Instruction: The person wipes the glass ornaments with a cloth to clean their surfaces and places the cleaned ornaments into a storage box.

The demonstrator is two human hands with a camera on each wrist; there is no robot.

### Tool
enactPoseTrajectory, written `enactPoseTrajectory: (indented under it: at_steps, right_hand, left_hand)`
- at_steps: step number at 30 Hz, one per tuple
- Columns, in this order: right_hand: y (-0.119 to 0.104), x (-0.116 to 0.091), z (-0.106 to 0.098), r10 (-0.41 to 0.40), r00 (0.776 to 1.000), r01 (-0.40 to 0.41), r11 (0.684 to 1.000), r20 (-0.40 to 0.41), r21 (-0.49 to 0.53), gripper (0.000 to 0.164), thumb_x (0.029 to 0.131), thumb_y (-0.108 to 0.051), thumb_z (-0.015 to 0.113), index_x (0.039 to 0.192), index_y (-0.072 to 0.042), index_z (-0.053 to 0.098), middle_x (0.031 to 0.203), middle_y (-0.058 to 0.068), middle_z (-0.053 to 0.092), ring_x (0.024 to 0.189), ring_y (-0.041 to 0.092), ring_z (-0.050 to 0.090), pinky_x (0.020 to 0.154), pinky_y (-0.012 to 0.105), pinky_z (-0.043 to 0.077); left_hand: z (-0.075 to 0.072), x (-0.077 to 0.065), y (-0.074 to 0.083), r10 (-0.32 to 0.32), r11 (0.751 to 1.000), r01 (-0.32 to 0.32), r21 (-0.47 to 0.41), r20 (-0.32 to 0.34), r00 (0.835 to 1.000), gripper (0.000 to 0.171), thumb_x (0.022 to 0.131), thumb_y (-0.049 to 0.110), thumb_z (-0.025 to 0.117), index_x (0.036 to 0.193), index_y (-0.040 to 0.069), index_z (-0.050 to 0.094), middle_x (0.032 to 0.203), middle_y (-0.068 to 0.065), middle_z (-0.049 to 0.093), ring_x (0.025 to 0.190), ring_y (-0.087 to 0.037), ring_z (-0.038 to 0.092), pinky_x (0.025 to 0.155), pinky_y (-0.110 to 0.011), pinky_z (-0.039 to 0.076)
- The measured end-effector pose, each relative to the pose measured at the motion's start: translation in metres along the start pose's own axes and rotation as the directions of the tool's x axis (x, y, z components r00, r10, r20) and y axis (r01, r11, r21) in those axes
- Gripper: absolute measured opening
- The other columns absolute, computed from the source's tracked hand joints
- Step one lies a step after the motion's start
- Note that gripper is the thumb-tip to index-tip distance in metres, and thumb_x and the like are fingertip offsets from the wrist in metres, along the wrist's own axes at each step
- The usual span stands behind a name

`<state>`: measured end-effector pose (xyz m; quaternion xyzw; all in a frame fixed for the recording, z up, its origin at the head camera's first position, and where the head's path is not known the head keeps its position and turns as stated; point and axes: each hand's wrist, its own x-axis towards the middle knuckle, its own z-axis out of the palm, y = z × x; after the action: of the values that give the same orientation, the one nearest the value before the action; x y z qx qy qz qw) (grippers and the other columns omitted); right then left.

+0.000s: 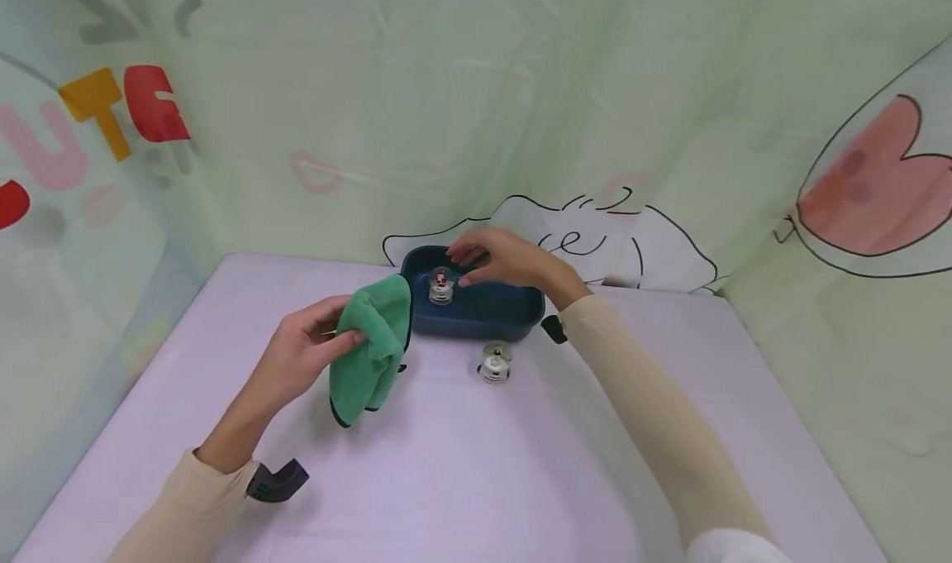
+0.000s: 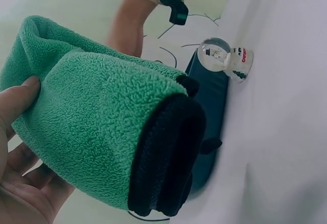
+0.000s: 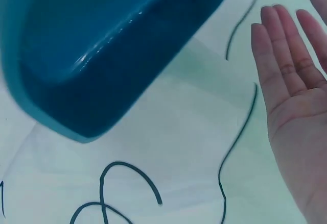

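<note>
My left hand (image 1: 303,350) pinches a green towel (image 1: 375,336) with dark edging, thumb in front, held up at the left of a blue basin (image 1: 476,326). The towel's plush folds (image 2: 102,112) fill much of the left wrist view. Over the basin hovers my right hand (image 1: 509,259), its fingers extended and holding nothing. Just by its thumb, a small snow globe (image 1: 441,287) with a red figure stands inside the basin at the left. A second snow globe (image 1: 495,363) with a white base stands on the table in front of the basin; the left wrist view shows a snowman in it.
The table has a pale lilac cover (image 1: 476,464). Behind it hangs a pale green printed curtain (image 1: 446,116) close to the basin's back, with more curtain on both sides. A black bracket (image 1: 278,482) sits on the left wrist.
</note>
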<state>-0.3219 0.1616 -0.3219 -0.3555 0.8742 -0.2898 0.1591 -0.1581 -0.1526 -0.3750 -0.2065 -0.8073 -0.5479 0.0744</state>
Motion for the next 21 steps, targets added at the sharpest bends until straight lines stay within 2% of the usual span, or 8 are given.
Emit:
enactPoseTrajectory:
  at_steps: [6, 9, 11, 14, 21]
  right_hand:
    - [-0.005, -0.029, 0.004, -0.065, 0.998, 0.065, 0.994, -0.008, 0.09, 0.044, 0.087, -0.011, 0.082, 0.128, -0.006, 0.066, 0.124, 0.011, 0.067, 0.111, 0.026, 0.067, 0.095, 0.036, 0.057]
    - [-0.005, -0.044, 0.008, -0.081, 0.997, 0.079, 0.99, 0.012, 0.115, 0.042, 0.087, -0.012, 0.081, 0.127, -0.01, 0.067, 0.123, 0.006, 0.067, 0.11, 0.022, 0.067, 0.096, 0.04, 0.056]
    - [-0.006, -0.053, 0.011, -0.077, 0.996, 0.073, 0.991, 0.033, 0.114, 0.041, 0.088, -0.014, 0.081, 0.127, -0.013, 0.067, 0.124, 0.005, 0.067, 0.109, 0.018, 0.067, 0.099, 0.045, 0.054]
    - [-0.006, -0.066, 0.016, -0.062, 0.996, 0.055, 0.992, 0.061, 0.116, 0.041, 0.088, -0.018, 0.082, 0.126, -0.015, 0.067, 0.126, 0.005, 0.067, 0.112, 0.021, 0.067, 0.102, 0.048, 0.052]
    - [0.003, -0.09, 0.033, -0.039, 0.997, 0.033, 0.995, 0.062, 0.096, 0.044, 0.087, -0.02, 0.083, 0.128, -0.011, 0.066, 0.127, 0.002, 0.067, 0.118, 0.018, 0.063, 0.104, 0.043, 0.051]
  left_hand:
    - [0.002, 0.01, 0.002, 0.008, 1.0, -0.008, -0.014, 0.013, 1.0, 0.042, 0.094, 0.008, 0.073, 0.136, 0.008, 0.063, 0.124, -0.007, 0.069, 0.108, -0.014, 0.065, 0.09, -0.023, 0.055]
    - [0.003, 0.015, 0.002, 0.018, 1.0, -0.017, -0.007, 0.022, 1.0, 0.042, 0.095, 0.009, 0.073, 0.136, 0.009, 0.063, 0.124, -0.007, 0.069, 0.109, -0.015, 0.065, 0.091, -0.024, 0.055]
    - [0.004, 0.019, 0.003, 0.021, 1.0, -0.021, -0.01, 0.026, 0.999, 0.042, 0.095, 0.01, 0.073, 0.136, 0.01, 0.063, 0.124, -0.006, 0.069, 0.109, -0.016, 0.065, 0.091, -0.025, 0.055]
    - [0.006, 0.023, 0.004, 0.028, 0.999, -0.027, -0.023, 0.035, 0.999, 0.043, 0.095, 0.01, 0.073, 0.137, 0.011, 0.063, 0.123, -0.006, 0.069, 0.109, -0.017, 0.066, 0.091, -0.026, 0.055]
    - [0.012, 0.031, 0.007, 0.057, 0.996, -0.053, -0.067, 0.051, 0.997, 0.045, 0.094, 0.007, 0.073, 0.137, 0.009, 0.062, 0.125, -0.007, 0.069, 0.11, -0.016, 0.066, 0.092, -0.026, 0.055]
